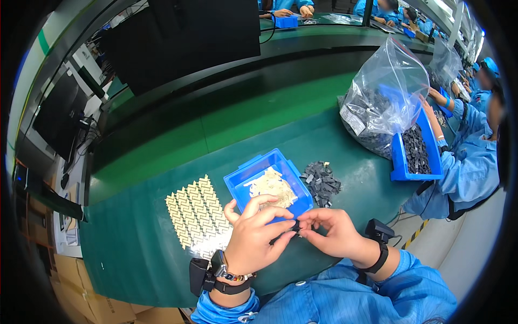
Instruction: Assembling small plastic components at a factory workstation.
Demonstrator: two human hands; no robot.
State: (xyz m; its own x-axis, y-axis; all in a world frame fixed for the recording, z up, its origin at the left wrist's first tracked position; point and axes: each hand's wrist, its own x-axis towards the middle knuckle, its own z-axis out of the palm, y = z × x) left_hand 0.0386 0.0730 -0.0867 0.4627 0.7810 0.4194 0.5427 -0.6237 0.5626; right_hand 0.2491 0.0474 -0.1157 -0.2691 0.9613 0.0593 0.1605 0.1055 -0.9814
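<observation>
My left hand (256,240) and my right hand (332,232) meet just in front of a blue tray (241,174). Both pinch at a small black piece (295,227), mostly covered by the fingertips. Thin cream-coloured strips (272,186) lie heaped in the tray, whose near edge is behind my left fingers. To the tray's right is a loose pile of small black rectangular pieces (322,183). Left of the tray lies a sheet (197,213) with rows of small cream-coloured pieces in a zigzag pattern, its near end shiny.
A large clear plastic bag (386,102) full of black pieces stands at the right, beside a blue bin (399,164) of black pieces. A person in blue (467,156) sits there, reaching to the bin. A dark monitor (183,43) hangs over the green table (135,227).
</observation>
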